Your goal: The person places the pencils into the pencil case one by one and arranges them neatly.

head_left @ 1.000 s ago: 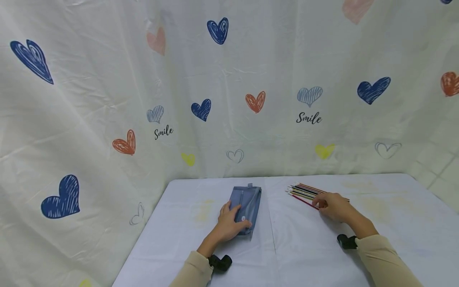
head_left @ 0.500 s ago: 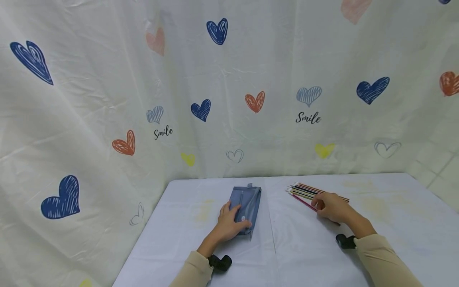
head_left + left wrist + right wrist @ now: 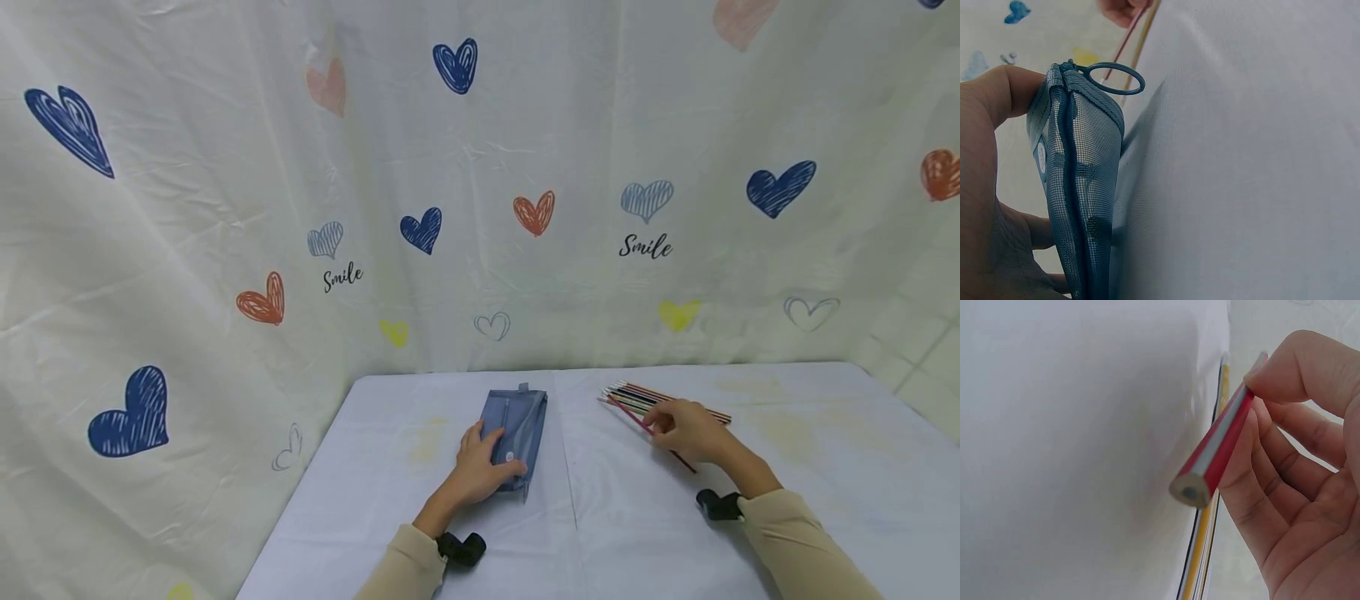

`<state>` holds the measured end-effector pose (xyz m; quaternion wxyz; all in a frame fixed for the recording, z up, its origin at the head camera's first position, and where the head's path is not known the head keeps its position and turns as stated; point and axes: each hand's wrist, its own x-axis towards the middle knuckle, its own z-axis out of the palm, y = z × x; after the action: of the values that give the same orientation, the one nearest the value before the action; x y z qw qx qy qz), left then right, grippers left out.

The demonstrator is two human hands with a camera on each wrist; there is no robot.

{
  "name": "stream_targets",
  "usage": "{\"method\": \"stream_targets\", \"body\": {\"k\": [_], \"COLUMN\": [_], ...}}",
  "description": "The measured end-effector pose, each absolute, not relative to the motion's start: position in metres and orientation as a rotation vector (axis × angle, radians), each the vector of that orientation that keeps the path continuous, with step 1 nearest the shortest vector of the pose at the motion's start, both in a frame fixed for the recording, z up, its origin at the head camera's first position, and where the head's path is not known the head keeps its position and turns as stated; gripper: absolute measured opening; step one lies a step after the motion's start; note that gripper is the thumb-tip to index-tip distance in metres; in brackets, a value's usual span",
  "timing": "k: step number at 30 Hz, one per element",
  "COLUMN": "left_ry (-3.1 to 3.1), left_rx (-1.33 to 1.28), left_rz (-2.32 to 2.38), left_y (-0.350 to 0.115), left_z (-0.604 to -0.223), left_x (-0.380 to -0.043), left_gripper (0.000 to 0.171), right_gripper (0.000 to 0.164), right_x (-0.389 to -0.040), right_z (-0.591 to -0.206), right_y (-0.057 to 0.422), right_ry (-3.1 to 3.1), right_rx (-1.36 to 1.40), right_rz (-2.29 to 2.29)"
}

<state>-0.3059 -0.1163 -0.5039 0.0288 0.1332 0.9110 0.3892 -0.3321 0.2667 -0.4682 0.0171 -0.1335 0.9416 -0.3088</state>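
Note:
My right hand (image 3: 685,431) pinches a red pencil with silvery stripes (image 3: 1225,434) between thumb and fingers. Its blunt end points toward the right wrist camera, showing a dark core. The pencil slants over the near side of a row of several pencils (image 3: 630,400) lying on the table. My left hand (image 3: 480,467) rests on a blue mesh zip pencil case (image 3: 525,417), thumb and fingers spread over its face. In the left wrist view, the thumb lies by the case's zip end, where a ring-shaped pull (image 3: 1116,78) sticks out.
A white cloth covers the table (image 3: 585,525). Behind its far edge hangs a pale curtain (image 3: 570,125) printed with hearts and "Smile". Black cameras sit at the left wrist (image 3: 461,550) and right wrist (image 3: 718,505).
My right hand has drawn the red pencil out from beside the row and turned it, its blunt end now showing below the hand. The left hand and pencil case stay put.

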Motion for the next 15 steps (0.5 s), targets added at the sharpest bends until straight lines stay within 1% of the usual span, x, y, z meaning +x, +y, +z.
{"method": "stream_targets", "body": {"k": [15], "left_ry": [2.801], "left_rx": [0.396], "left_rz": [1.196], "left_y": [-0.1166], "left_z": [-0.5050], "left_x": [-0.3070], "left_gripper": [0.087], "right_gripper": [0.029], "right_x": [-0.3323], "right_z": [-0.4674], "right_y": [0.2559], "right_ry": [2.901], "right_rx": [-0.358], "right_rz": [-1.109]}}
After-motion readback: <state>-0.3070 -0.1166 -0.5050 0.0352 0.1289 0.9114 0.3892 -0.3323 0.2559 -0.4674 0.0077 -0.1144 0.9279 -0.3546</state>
